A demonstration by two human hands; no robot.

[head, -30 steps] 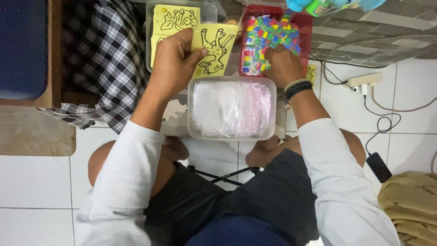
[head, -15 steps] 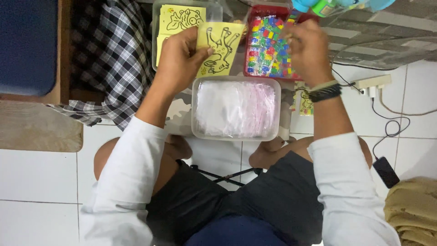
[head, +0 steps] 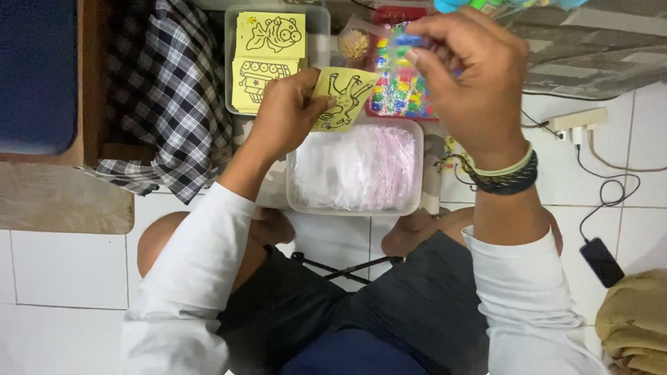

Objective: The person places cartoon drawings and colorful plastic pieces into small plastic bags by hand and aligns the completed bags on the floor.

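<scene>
Your left hand (head: pixel 285 114) pinches a yellow card (head: pixel 342 98) above the clear tub (head: pixel 356 170) of bags. Your right hand (head: pixel 467 76) is raised over the red bead tray (head: pixel 403 87), fingers closed on a small blue piece (head: pixel 405 42).

White tiled floor (head: pixel 62 271), wooden furniture (head: pixel 87 83).

White tiled floor (head: pixel 62 271): clear tub (head: pixel 356 170), phone (head: pixel 602 261).

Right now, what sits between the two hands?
In the head view, the yellow picture card held by the left hand juts into the gap; behind it lies the red tray of coloured beads, below the raised right hand.
</scene>
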